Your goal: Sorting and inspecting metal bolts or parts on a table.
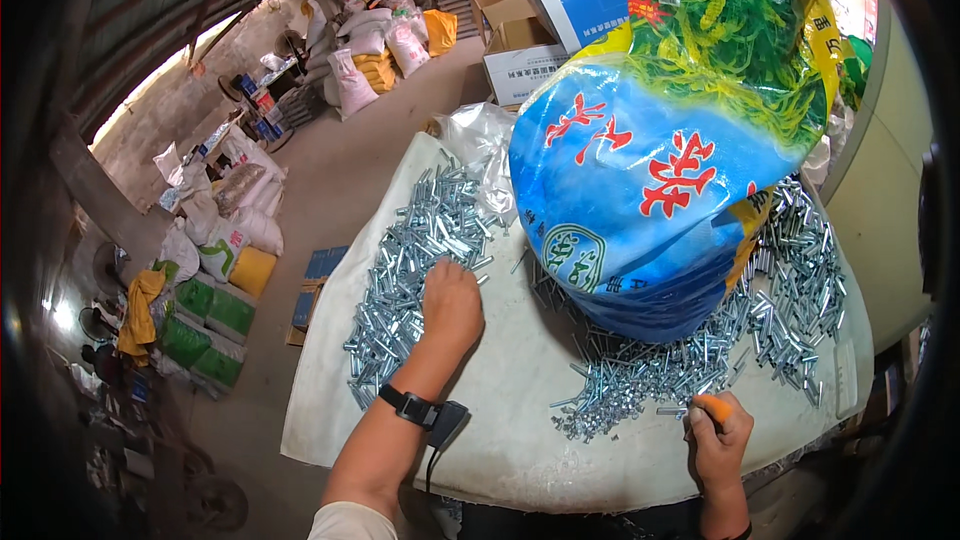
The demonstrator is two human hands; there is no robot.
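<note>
My left hand [452, 300] rests at the right edge of a pile of short silvery metal tubes [400, 285]. Its fingers are curled down, and what they grip is hidden beneath them. Near the table's front edge, my right hand [720, 435] is closed in a pinch, with a bright orange cover [712, 408] apparently on one finger. A small metal tube [671, 410] pokes out at those fingertips. Just left of it lie loose tubes and smaller metal pieces [600, 405]. A big blue, green and yellow woven sack [640, 180] stands on the table among the tubes.
The pale tabletop [480, 420] has curved edges. Clear plastic film [480, 145] lies behind the left pile. More tubes [800, 310] spread right of the sack. Cardboard boxes [525, 70] stand beyond the table, and filled sacks [230, 250] line the floor at left.
</note>
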